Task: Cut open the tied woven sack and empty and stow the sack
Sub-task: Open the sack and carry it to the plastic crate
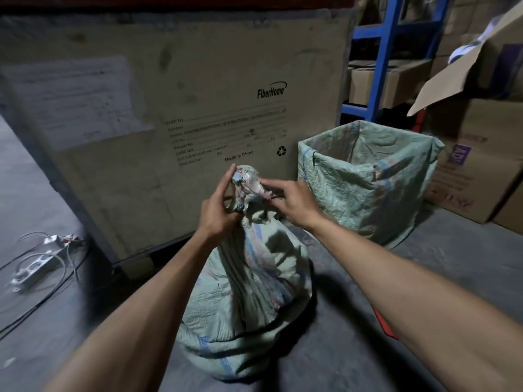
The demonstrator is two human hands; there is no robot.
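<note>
A pale green woven sack (249,301) with blue stripes stands on the grey floor in front of me, its neck bunched and tied with a pinkish cord. My left hand (216,206) grips the left side of the bunched neck (244,182), fingers pointing up along it. My right hand (291,200) pinches the right side of the neck at the tie. No cutting tool shows in either hand.
An open, upright green woven sack (368,176) stands just behind to the right. A large FiberHome crate (169,123) fills the back. Cardboard boxes (475,154) and a blue rack (379,52) stand at right. Metal fittings with wires (42,258) lie on the floor at left.
</note>
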